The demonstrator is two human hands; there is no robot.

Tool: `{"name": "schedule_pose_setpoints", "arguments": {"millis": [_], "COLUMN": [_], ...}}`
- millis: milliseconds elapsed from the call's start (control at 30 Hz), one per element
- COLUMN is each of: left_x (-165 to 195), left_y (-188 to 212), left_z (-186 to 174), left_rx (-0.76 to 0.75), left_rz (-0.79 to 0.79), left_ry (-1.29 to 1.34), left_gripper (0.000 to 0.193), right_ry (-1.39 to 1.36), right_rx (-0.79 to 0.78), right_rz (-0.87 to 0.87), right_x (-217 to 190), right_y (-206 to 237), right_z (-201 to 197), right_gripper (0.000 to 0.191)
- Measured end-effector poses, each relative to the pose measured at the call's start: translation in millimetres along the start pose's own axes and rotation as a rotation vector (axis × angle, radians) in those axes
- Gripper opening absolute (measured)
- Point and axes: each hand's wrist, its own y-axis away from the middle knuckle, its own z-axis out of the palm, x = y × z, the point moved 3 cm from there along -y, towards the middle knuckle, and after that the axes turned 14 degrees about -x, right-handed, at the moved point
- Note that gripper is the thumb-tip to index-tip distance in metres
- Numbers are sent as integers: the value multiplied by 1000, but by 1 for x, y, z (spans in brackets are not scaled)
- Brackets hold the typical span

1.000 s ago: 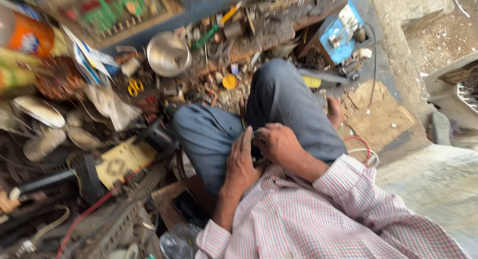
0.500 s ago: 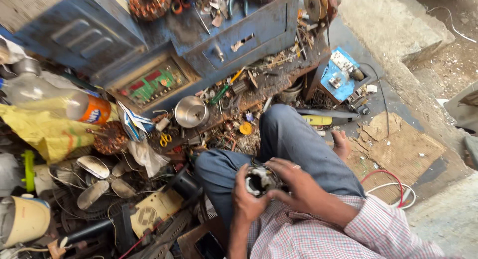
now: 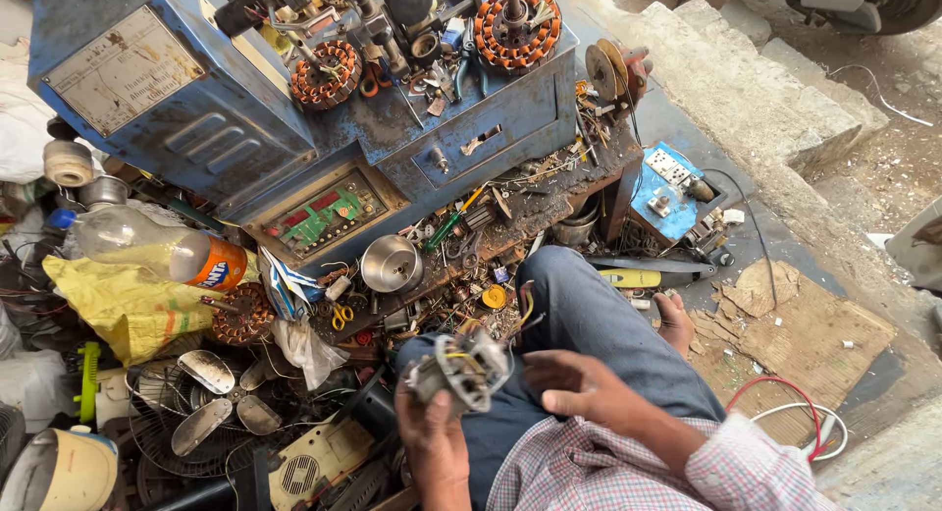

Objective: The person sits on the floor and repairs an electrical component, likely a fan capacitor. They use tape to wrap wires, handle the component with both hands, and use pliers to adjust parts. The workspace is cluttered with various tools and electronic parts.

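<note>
I sit cross-legged in blue trousers (image 3: pixel 599 324) and a checked shirt. My left hand (image 3: pixel 432 442) grips a small grey motor part (image 3: pixel 459 369) with yellow and white wires, held up over my lap. Just to its right, my right hand (image 3: pixel 579 385) hovers with loosely curled fingers pointing at the part, holding nothing. My bare foot (image 3: pixel 675 322) rests on the ground beyond my knee.
A blue metal machine (image 3: pixel 294 108) with copper-wound stators (image 3: pixel 518 25) stands ahead. A low cluttered bench (image 3: pixel 491 236) carries a steel bowl (image 3: pixel 391 264), tools and scissors (image 3: pixel 340 317). At left lie a plastic bottle (image 3: pixel 147 246), yellow bag (image 3: pixel 123 305) and fan blades (image 3: pixel 211 398). Cardboard (image 3: pixel 795 334) and a stone step (image 3: pixel 756 99) lie right.
The view has tilted up, bringing the blue machine into sight. My hands lifted the motor part from my lap, and my right hand came off it.
</note>
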Motion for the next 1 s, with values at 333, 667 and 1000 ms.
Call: {"name": "schedule_pose_setpoints", "arguments": {"millis": [333,667,1000], "left_x": [43,20,-21], "left_y": [-25,-55,-63], "left_z": [79,122,133], "left_rx": [-233,-180,-351], "left_rz": [341,558,463], "left_ry": [-799,-1304,-1311], "left_gripper": [103,101,111], "right_ry": [-761,-863,-1011], "right_rx": [-129,-227,-184], "right_rz": [-224,-376,-302], "right_x": [-36,-37,-18], "right_y": [-89,-121,-115], "right_z": [40,9,-48], "right_gripper": [102,97,89]}}
